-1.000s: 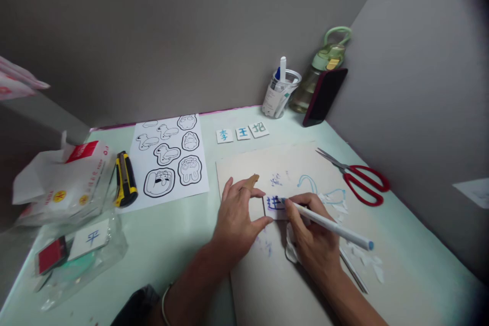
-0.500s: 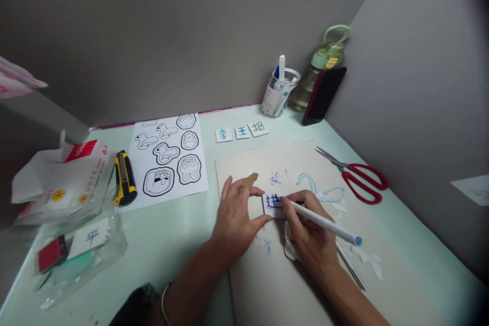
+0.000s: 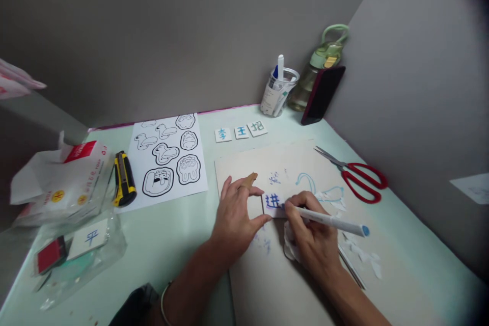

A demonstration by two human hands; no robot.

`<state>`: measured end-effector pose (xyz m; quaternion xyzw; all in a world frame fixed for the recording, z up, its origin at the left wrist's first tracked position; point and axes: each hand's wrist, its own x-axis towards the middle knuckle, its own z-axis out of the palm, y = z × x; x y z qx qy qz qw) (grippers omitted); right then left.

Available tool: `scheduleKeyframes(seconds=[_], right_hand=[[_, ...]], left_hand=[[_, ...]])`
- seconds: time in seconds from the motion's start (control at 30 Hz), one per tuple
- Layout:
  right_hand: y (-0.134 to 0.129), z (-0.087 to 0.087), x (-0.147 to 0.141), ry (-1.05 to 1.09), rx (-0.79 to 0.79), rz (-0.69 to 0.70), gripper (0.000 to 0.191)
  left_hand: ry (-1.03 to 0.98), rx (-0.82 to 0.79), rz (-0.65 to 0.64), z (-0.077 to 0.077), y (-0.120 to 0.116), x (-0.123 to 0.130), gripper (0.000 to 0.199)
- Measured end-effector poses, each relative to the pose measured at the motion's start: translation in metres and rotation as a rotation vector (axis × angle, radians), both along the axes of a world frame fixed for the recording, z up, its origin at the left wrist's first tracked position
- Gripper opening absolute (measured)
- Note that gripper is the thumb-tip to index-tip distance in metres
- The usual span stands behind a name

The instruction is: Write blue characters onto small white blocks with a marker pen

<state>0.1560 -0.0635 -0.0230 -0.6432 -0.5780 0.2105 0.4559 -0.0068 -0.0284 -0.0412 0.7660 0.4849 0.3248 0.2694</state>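
Observation:
A small white tile (image 3: 270,211) with a blue handwritten character lies on the beige board (image 3: 252,280). My left hand (image 3: 236,214) grips the tile's left corners between thumb and index finger; a brown bandage strip is wrapped round one finger. My right hand (image 3: 313,229) is closed round a white marker (image 3: 330,220) with a blue end cap. Its tip is at the lower right of the character, touching or close to the tile. Crumpled white tissue (image 3: 291,247) is tucked beneath my right hand. Faint blue ink smudges surround the tile on the board.
Red-handled scissors (image 3: 362,179) and a thin metal rod (image 3: 351,267) lie to the right. Lettered tiles (image 3: 241,132), a pen cup (image 3: 277,94), a phone (image 3: 324,94) and a bottle (image 3: 305,86) stand behind. Leftward are a printed sheet (image 3: 171,135), box cutter (image 3: 124,179), tissue pack (image 3: 63,178) and ink pad (image 3: 51,254).
The marker tip has moved slightly down and right, lengthening the stroke at the character's bottom. The marker's rear end has swung a little to the right. My left hand stays put.

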Motion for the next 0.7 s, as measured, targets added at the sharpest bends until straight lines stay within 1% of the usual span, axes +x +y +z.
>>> scheduleKeyframes(seconds=[0.17, 0.3, 0.53, 0.6, 0.7], right_hand=[[-0.0011, -0.0002, 0.0011, 0.006, -0.004, 0.000, 0.021], [-0.0018, 0.0012, 0.0007, 0.015, -0.007, -0.002, 0.021], [-0.0024, 0.0017, -0.0002, 0.039, -0.002, -0.019, 0.020], [-0.0034, 0.0010, 0.0000, 0.049, 0.015, -0.043, 0.020], [-0.0045, 0.0004, 0.0003, 0.062, 0.032, -0.073, 0.018]], left_hand=[[-0.016, -0.001, -0.007, 0.0005, 0.0002, -0.0001, 0.068], [-0.002, 0.001, -0.005, 0.0009, 0.0000, -0.0002, 0.060], [-0.006, -0.009, -0.010, 0.0011, 0.0000, -0.0003, 0.064], [-0.014, -0.011, -0.008, 0.0009, 0.0002, -0.0002, 0.069], [-0.033, -0.011, -0.008, 0.0004, 0.0003, -0.0003, 0.086]])
